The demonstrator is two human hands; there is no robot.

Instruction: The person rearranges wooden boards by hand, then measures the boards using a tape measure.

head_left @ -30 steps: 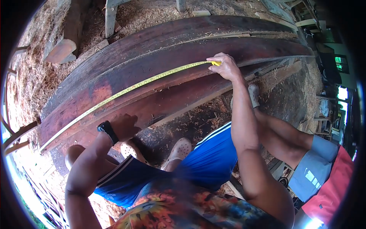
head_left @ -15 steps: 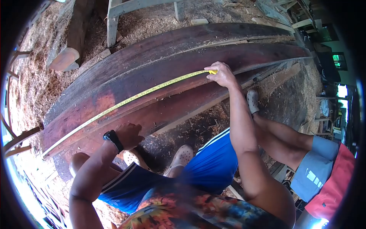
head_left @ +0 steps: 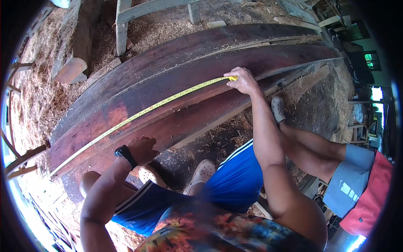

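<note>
My right hand [head_left: 244, 81] is closed around the yellow end of a tape measure [head_left: 159, 103], above the middle of a dark reddish wooden plank [head_left: 176, 82]. The yellow blade runs leftward along the plank to its near-left end. Most of what lies inside my right fingers is hidden. My left hand [head_left: 142, 150], with a black watch [head_left: 125, 155] on the wrist, hovers over or rests on the lower reddish plank [head_left: 197, 115]; I cannot tell whether it touches. Its fingers are loosely apart and hold nothing.
Another dark curved plank [head_left: 168, 49] lies behind. A squared timber [head_left: 77, 46] and a wooden trestle [head_left: 155, 9] stand at the back. Sawdust and shavings cover the ground. A person in grey shorts [head_left: 350, 178] stands close on the right, one shoe [head_left: 277, 108] beside the planks.
The view has shifted slightly. Both hands keep nearly the same places, and the tape still lies stretched along the plank.
</note>
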